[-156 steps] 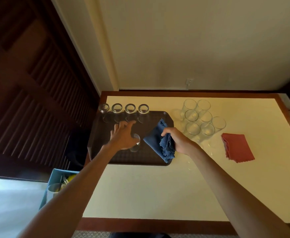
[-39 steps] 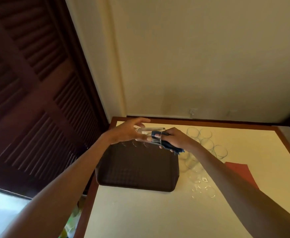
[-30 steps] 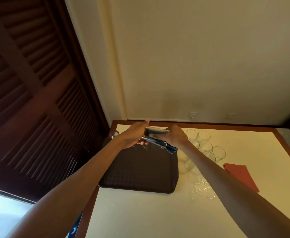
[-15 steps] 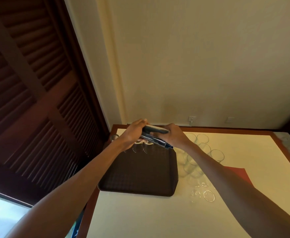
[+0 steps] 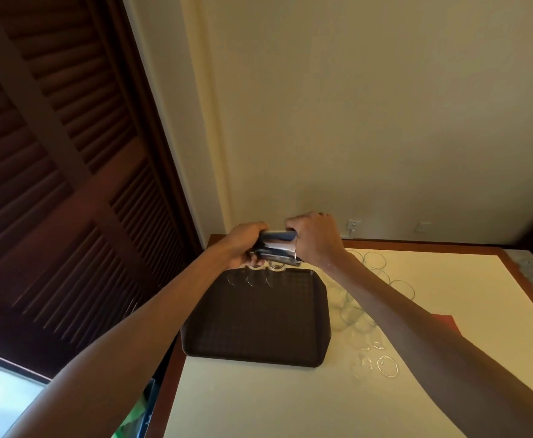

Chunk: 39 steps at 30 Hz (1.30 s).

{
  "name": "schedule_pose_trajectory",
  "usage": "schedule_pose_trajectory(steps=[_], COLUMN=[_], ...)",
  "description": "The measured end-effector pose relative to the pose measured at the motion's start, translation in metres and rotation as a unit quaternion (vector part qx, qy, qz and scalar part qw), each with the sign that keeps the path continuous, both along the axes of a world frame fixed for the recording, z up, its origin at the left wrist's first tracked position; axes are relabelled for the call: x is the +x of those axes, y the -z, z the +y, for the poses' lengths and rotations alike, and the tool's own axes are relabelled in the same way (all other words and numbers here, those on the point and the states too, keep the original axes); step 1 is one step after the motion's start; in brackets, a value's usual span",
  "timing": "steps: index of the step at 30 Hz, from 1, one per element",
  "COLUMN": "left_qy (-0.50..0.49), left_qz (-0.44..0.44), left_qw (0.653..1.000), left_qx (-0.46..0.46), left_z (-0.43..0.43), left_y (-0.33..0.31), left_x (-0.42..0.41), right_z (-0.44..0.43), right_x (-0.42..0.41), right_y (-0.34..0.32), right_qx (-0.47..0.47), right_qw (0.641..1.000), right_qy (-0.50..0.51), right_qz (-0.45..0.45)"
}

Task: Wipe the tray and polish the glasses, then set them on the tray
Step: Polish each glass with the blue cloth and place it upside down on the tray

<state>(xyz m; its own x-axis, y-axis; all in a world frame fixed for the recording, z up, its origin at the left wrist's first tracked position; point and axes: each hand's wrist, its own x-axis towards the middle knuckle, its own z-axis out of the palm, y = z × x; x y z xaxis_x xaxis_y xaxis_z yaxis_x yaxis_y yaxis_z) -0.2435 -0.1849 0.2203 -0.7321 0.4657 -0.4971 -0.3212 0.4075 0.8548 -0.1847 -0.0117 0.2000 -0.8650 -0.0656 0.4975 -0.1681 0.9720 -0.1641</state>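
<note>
A clear glass (image 5: 277, 249) lies sideways in the air above the far edge of the dark brown tray (image 5: 258, 330). My left hand (image 5: 245, 245) grips its base end. My right hand (image 5: 317, 238) is at its mouth, pressing the blue cloth (image 5: 287, 237) inside the glass. A row of glasses (image 5: 255, 276) stands along the tray's far edge, partly hidden by my hands. A cluster of several more glasses (image 5: 375, 279) stands on the table right of the tray, partly behind my right forearm.
A folded red cloth (image 5: 445, 320) lies on the cream table (image 5: 290, 399) at the right, mostly hidden by my arm. A dark louvred door (image 5: 53, 184) fills the left. The wall (image 5: 385, 121) rises behind the table. A box with coloured items (image 5: 142, 415) sits below the table's left edge.
Since about five seconds ago a glass has been lifted off the tray and the blue cloth pushed into it. In the last second the hands have turned the glass a little.
</note>
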Motion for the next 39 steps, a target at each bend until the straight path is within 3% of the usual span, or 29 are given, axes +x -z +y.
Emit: schedule_pose_trajectory(steps=[2, 4, 6, 7, 8, 9, 10, 11, 12, 13, 15, 17, 19, 22, 23, 24, 26, 27, 28, 29, 30, 32, 33, 35, 36, 37, 39], left_qy=[-0.03, -0.04, -0.037, -0.034, -0.035, -0.037, -0.037, -0.034, -0.028, -0.026, -0.024, -0.033, -0.041, -0.052, -0.058, -0.067, -0.076, -0.072, -0.065, -0.054, -0.042, -0.03, -0.032, -0.059, -0.072, -0.079, -0.08], left_qz=[0.096, 0.205, 0.322, 0.364, 0.386, 0.39, 0.377, 0.342, 0.284, 0.207, 0.054, -0.002, 0.037, 0.157, 0.204, 0.256, 0.352, 0.381, 0.39, 0.377, 0.338, 0.199, 0.114, -0.009, -0.027, -0.02, 0.032], left_qw=[0.995, 0.978, 0.946, 0.93, 0.92, 0.917, 0.92, 0.931, 0.946, 0.962, 0.981, 0.99, 0.994, 0.982, 0.972, 0.958, 0.927, 0.915, 0.911, 0.916, 0.929, 0.966, 0.981, 0.989, 0.989, 0.99, 0.99], left_qx=[-0.007, 0.008, 0.033, 0.044, 0.056, 0.073, 0.098, 0.128, 0.156, 0.178, 0.183, 0.135, 0.091, 0.097, 0.105, 0.106, 0.105, 0.11, 0.118, 0.128, 0.143, 0.16, 0.155, 0.135, 0.124, 0.117, 0.113], left_z=[0.005, 0.006, 0.004, 0.003, 0.002, 0.001, -0.001, -0.002, -0.004, -0.005, -0.006, -0.004, 0.0, 0.003, 0.002, 0.001, 0.0, -0.001, -0.001, -0.003, -0.004, -0.007, -0.006, -0.004, -0.002, -0.001, 0.002], left_y=[-0.002, -0.006, -0.007, -0.006, -0.004, -0.002, 0.0, 0.001, 0.002, 0.001, -0.005, -0.01, -0.014, -0.016, -0.014, -0.012, -0.009, -0.008, -0.009, -0.009, -0.011, -0.016, -0.019, -0.021, -0.022, -0.023, -0.025], left_x=[0.003, 0.006, 0.01, 0.011, 0.013, 0.013, 0.012, 0.01, 0.007, 0.004, -0.001, -0.005, -0.006, -0.003, -0.002, -0.001, 0.002, 0.002, 0.003, 0.002, 0.001, -0.001, -0.002, -0.002, -0.002, -0.002, -0.001], right_z=[0.007, 0.001, -0.012, -0.019, -0.022, -0.022, -0.017, -0.013, -0.012, -0.011, -0.013, -0.015, -0.01, -0.003, -0.004, -0.006, -0.013, -0.016, -0.017, -0.016, -0.014, -0.011, -0.012, -0.017, -0.019, -0.019, -0.015], right_x=[-0.009, -0.007, 0.004, 0.01, 0.015, 0.017, 0.014, 0.011, 0.009, 0.008, 0.012, 0.013, 0.004, -0.013, -0.017, -0.019, -0.013, -0.009, -0.006, -0.006, -0.004, -0.002, 0.0, 0.006, 0.01, 0.008, 0.005], right_y=[0.014, 0.016, 0.005, -0.002, -0.009, -0.016, -0.016, -0.022, -0.027, -0.033, -0.051, -0.061, -0.051, -0.02, -0.011, -0.006, -0.003, -0.004, -0.008, -0.011, -0.015, -0.028, -0.035, -0.05, -0.057, -0.058, -0.053], right_qx=[-0.082, -0.284, -0.52, -0.575, -0.584, -0.564, -0.483, -0.335, -0.181, -0.093, -0.026, 0.06, 0.069, -0.097, -0.189, -0.307, -0.549, -0.605, -0.621, -0.597, -0.528, -0.25, -0.118, 0.012, 0.048, 0.074, 0.038], right_qw=[0.994, 0.952, 0.817, 0.753, 0.727, 0.735, 0.793, 0.876, 0.937, 0.967, 0.992, 0.995, 0.994, 0.986, 0.968, 0.927, 0.761, 0.696, 0.674, 0.701, 0.769, 0.929, 0.968, 0.989, 0.992, 0.991, 0.993], right_qy=[0.047, 0.056, 0.055, 0.054, 0.045, 0.047, 0.051, 0.063, 0.08, 0.101, 0.072, 0.036, 0.042, 0.093, 0.099, 0.097, 0.08, 0.065, 0.055, 0.059, 0.07, 0.097, 0.102, 0.095, 0.086, 0.083, 0.088], right_qz=[-0.046, -0.097, -0.243, -0.316, -0.359, -0.374, -0.369, -0.341, -0.288, -0.217, -0.103, -0.069, -0.077, -0.098, -0.132, -0.19, -0.337, -0.382, -0.397, -0.385, -0.354, -0.254, -0.198, -0.11, -0.085, -0.072, -0.074])
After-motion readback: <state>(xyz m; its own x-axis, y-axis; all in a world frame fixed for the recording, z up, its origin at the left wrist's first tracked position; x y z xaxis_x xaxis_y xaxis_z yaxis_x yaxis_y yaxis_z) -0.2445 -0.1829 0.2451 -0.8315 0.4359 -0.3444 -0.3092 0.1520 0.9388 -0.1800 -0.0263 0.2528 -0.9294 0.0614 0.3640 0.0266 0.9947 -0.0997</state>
